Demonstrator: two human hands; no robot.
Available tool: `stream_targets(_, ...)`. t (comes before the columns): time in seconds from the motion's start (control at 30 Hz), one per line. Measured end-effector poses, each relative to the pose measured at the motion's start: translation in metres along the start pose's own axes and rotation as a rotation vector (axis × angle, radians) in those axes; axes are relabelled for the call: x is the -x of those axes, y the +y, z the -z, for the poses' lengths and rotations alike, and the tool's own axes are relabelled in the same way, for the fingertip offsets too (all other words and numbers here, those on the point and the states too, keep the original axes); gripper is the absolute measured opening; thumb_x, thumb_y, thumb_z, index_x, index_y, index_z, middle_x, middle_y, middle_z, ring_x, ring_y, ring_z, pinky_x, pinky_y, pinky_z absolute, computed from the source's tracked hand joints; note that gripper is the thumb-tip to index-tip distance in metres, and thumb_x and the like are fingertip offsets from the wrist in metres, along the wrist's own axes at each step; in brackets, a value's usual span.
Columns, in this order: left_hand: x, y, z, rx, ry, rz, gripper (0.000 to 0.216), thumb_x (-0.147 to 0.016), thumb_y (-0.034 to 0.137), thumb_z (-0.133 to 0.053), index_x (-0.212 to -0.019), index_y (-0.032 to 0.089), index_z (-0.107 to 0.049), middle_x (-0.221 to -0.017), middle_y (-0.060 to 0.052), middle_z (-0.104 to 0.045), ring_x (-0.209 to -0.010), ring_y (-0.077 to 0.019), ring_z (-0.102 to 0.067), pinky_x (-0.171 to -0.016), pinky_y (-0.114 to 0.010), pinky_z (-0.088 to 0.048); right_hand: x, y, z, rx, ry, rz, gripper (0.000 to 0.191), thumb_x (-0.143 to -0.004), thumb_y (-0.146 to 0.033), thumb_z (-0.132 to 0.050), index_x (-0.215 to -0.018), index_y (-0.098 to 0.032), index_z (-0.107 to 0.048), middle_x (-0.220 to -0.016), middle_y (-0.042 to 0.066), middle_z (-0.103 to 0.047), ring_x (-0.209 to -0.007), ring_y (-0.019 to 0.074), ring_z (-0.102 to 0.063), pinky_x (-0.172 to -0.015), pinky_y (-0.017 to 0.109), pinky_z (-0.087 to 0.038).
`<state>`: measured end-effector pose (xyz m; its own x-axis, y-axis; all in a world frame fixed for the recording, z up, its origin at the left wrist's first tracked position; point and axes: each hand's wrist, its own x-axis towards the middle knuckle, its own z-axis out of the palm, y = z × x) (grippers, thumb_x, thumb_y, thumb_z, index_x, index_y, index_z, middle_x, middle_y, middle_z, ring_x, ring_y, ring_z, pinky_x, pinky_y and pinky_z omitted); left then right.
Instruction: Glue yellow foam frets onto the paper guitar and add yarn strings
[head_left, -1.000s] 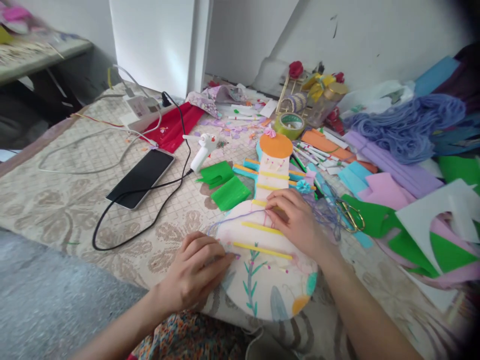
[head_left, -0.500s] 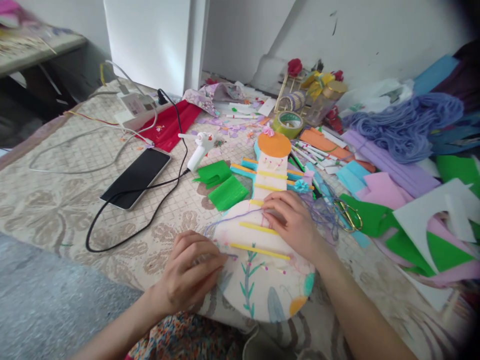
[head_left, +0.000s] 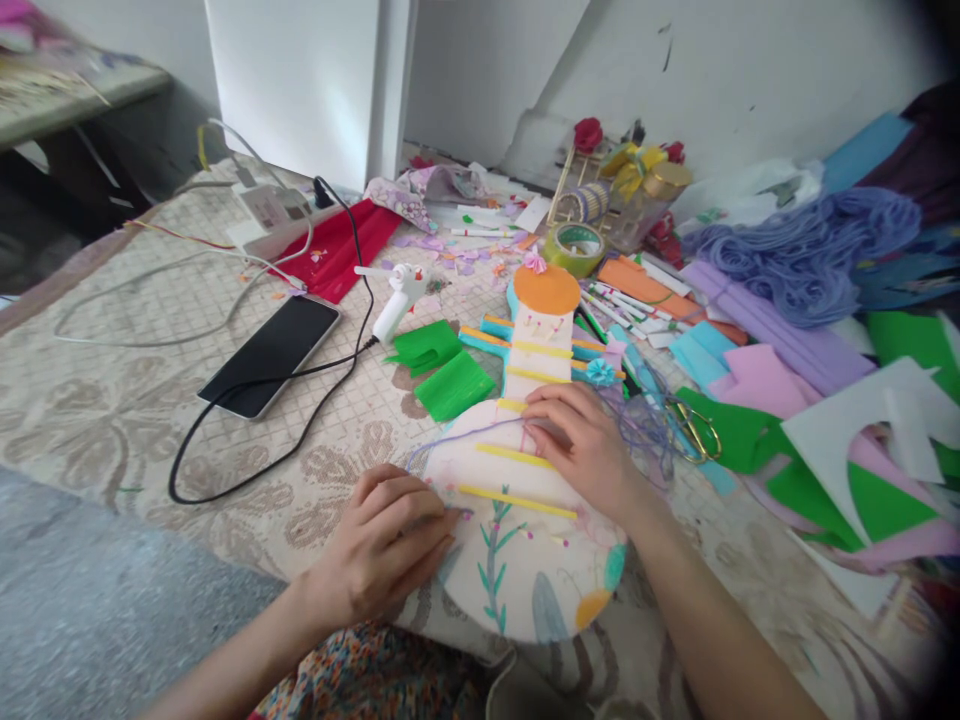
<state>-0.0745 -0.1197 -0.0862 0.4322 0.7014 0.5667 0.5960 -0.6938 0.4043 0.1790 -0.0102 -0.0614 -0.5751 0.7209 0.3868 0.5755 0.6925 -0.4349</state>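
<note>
A guitar-shaped paper craft [head_left: 517, 575] lies on the table before me, its body decorated with drawn plants and its head [head_left: 546, 290] orange. Yellow strips [head_left: 517, 502] cross the body and neck, and small pink-tipped pins stick up from it. My left hand [head_left: 394, 540] is closed at the body's left edge, fingertips pinched on purple yarn beside a pin. From there the yarn [head_left: 469, 432] loops up across the body to my right hand [head_left: 581, 440]. Those fingers are bent together on the yarn where neck meets body; the fingertips are partly hidden.
Left of the craft are a white glue gun [head_left: 401, 300] with a black cord, a phone [head_left: 271, 355] and green paper [head_left: 454, 385]. To the right lie tangled yarn [head_left: 649, 440], gold-handled scissors [head_left: 697, 430], paper scraps [head_left: 814, 480] and a blue yarn skein [head_left: 810, 245]. Tape [head_left: 576, 247] stands behind.
My left fingertips have shifted slightly right and closer to the pin, covering the short yarn end that showed there. My right hand stays in place on the yarn.
</note>
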Motion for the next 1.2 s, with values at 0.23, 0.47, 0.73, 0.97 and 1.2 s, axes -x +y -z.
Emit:
stream_targets(0.23, -0.004, 0.000, 0.003, 0.015, 0.055, -0.018, 0.017, -0.083, 0.011, -0.063, -0.100, 0.015, -0.066, -0.094, -0.006, -0.069, -0.093, -0.0197, -0.059, -0.086, -0.038, -0.046, 0.002, -0.001, 0.000, -0.043, 0.028, -0.024, 0.015, -0.092, -0.013, -0.054, -0.103, -0.022, -0.056, -0.106, 0.007, -0.060, -0.103, 0.0231, -0.055, -0.091, 0.041, -0.045)
stream_targets(0.47, -0.005, -0.001, 0.004, 0.049, 0.051, -0.011, 0.016, -0.081, 0.010, -0.065, -0.096, 0.015, -0.066, -0.093, -0.006, -0.069, -0.093, -0.0201, -0.059, -0.086, -0.039, -0.047, 0.002, -0.002, 0.001, -0.039, 0.009, -0.028, 0.014, -0.091, -0.010, -0.056, -0.100, -0.020, -0.058, -0.105, 0.007, -0.060, -0.103, 0.0222, -0.055, -0.092, 0.039, -0.044)
stream_targets(0.73, -0.009, -0.006, 0.006, 0.142, 0.130, 0.141, 0.025, -0.078, 0.000, -0.063, -0.097, 0.015, -0.063, -0.094, -0.006, -0.064, -0.092, -0.0184, -0.056, -0.080, -0.035, -0.048, -0.004, -0.005, -0.003, 0.019, 0.007, -0.054, 0.013, -0.089, -0.008, -0.057, -0.089, -0.021, -0.055, -0.099, 0.006, -0.060, -0.096, 0.0229, -0.057, -0.087, 0.041, -0.046)
stream_targets(0.97, -0.005, -0.011, 0.003, 0.220, 0.181, 0.510, 0.024, -0.086, 0.010, -0.059, -0.107, 0.021, -0.060, -0.103, -0.005, -0.060, -0.097, -0.0182, -0.057, -0.083, -0.033, -0.048, -0.005, -0.009, 0.003, -0.022, 0.038, -0.050, 0.014, -0.091, -0.009, -0.053, -0.089, -0.023, -0.053, -0.102, 0.007, -0.060, -0.099, 0.0235, -0.057, -0.087, 0.041, -0.046)
stream_targets(1.2, -0.007, -0.012, 0.001, 0.186, 0.031, 0.667, 0.027, -0.088, 0.022, -0.058, -0.115, 0.023, -0.054, -0.110, -0.006, -0.061, -0.101, -0.0207, -0.057, -0.086, -0.036, -0.047, -0.006, -0.024, 0.014, -0.118, 0.071, -0.006, 0.012, -0.093, -0.010, -0.052, -0.092, -0.022, -0.052, -0.093, 0.005, -0.064, -0.092, 0.0208, -0.060, -0.084, 0.038, -0.047)
